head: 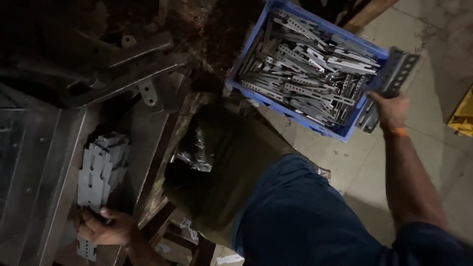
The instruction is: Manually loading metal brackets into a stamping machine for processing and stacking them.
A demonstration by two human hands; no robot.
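My left hand (106, 227) rests low on the dark metal bench (39, 162), fingers curled over the near end of a row of flat grey notched plates (101, 170). The row runs away from my palm, each plate lapped on the next, and one more plate (86, 250) pokes out just below my wrist. I judge this hand is steadying the row so it keeps its line.

Beyond that, the bench's dark machine parts (123, 69) lie well past my left fingers, and my lap fills the middle.

My right hand (391, 109) is clenched around a bundle of grey perforated metal strips (389, 86), held tilted just outside the near right corner of the blue crate (295, 120). The crate sits on the pale floor, heaped with more of the same strips (305, 69).

So I judge the step in hand is carrying strips between crate and bench. The bundle is long, and my grip sits near its lower end, so any move calls for a firm squeeze and a clear swing past the crate's rim.
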